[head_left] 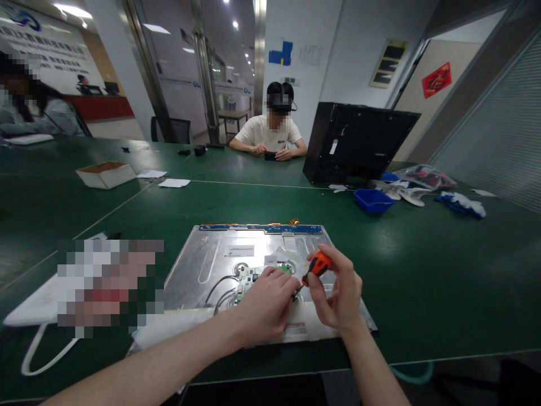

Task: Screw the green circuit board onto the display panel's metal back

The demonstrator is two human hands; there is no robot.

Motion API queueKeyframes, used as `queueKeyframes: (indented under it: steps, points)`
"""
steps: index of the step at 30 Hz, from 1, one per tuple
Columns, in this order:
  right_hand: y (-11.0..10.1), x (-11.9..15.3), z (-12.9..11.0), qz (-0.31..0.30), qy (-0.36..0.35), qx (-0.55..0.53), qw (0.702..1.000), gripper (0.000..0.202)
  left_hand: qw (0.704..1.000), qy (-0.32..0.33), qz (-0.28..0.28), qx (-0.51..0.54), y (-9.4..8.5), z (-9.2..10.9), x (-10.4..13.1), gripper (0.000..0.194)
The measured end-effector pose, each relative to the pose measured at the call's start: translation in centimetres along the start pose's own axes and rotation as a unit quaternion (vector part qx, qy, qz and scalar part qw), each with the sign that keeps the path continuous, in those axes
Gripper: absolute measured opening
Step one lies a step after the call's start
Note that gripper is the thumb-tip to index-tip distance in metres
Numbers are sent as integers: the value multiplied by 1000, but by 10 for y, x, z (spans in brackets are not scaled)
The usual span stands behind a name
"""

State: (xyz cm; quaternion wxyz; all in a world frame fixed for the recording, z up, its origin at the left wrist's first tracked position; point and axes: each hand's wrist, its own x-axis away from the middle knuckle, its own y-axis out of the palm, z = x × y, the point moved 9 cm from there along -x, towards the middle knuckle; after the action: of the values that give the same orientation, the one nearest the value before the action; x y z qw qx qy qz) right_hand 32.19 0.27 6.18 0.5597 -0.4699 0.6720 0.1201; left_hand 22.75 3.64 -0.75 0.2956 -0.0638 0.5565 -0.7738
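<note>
A silver metal display panel [181, 282] lies flat on the green table in front of me, with a blue circuit strip [253, 229] along its far edge. My right hand [344, 290] grips a short orange-and-black screwdriver [318, 266], tilted so its shaft points down and left. Around that shaft's lower end, my left hand [270, 299] is closed, its fingertips pinched together; whatever they hold is hidden. Partly under the left hand sits a green circuit board [249, 277], with dark cables [217, 290] running from its left side. The screwdriver tip cannot be seen.
A pixelated white bag [38, 296] lies to the left. Farther back are an open box [105, 175], a black monitor [359, 141], a blue tray [374, 200] and gloves [462, 204]. Another person [273, 127] sits across the table, hands on a small black object.
</note>
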Motion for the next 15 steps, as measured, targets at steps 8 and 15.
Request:
queueKeyframes:
  steps: [8,15]
  points:
    - [-1,4,4,24,14,21,999,59,1000,-1,3,2,1,-1,0,25]
    - [-5,-3,-6,46,-25,68,996,56,1000,-2,8,1,0,-1,1,23]
